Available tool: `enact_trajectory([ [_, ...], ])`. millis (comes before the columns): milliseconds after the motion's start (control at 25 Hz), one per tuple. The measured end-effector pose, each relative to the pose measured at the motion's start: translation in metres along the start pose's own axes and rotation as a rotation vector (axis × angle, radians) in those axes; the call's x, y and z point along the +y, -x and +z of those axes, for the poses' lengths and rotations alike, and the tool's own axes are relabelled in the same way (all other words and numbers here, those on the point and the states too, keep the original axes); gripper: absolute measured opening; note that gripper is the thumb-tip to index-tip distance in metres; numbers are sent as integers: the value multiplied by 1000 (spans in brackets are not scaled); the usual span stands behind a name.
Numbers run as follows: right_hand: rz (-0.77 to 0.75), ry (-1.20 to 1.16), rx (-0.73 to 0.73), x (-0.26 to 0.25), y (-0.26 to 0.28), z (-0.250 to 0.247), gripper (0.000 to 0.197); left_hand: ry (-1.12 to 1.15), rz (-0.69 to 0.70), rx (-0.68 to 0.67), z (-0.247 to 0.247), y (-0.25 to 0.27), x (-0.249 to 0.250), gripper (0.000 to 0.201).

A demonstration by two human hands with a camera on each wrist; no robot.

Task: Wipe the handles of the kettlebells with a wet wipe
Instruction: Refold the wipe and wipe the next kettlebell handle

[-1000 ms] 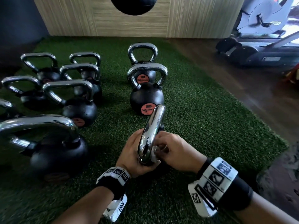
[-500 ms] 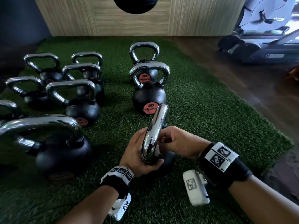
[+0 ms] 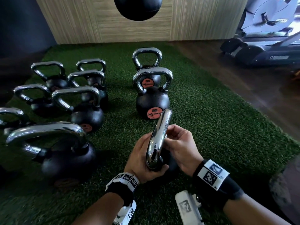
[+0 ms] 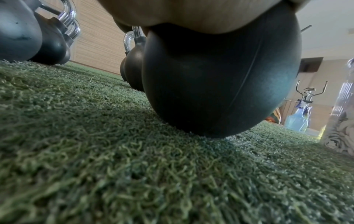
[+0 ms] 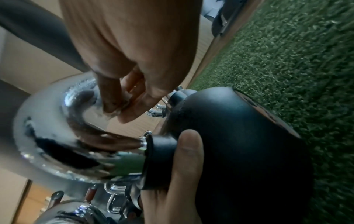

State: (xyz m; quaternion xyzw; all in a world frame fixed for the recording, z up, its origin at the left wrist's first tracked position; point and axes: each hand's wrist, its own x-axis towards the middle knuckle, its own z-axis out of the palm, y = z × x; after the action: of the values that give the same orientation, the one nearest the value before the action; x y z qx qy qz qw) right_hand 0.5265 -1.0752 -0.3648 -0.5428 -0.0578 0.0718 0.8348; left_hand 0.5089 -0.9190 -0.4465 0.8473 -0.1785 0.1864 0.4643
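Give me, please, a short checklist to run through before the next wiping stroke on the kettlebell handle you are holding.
1. Kettlebell seated on the turf: ok, its base rests there.
2. Left hand steadying it: ok, thumb curled at the base of the chrome handle.
3. Right hand on the handle: ok, fingertips sit against its inner side.
4. Wet wipe under the right fingers: cannot tell, no wipe shows plainly in any view.
5. Handle wetted: ok, droplets show in the right wrist view.
6. Neighbouring kettlebell clear of the hands: ok, apart.
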Motion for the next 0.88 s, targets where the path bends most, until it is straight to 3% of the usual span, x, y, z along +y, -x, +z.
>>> enact_trajectory([
  [360, -212, 500, 367, -8, -21, -4, 23, 24, 29, 46, 4, 1, -8, 95],
  [520, -225, 625, 428, -10, -30, -2, 23, 17, 34, 45, 4, 2, -10, 96],
  [880, -27, 774, 527, -6, -51, -7, 12, -26, 11, 12, -1, 1, -2, 100],
])
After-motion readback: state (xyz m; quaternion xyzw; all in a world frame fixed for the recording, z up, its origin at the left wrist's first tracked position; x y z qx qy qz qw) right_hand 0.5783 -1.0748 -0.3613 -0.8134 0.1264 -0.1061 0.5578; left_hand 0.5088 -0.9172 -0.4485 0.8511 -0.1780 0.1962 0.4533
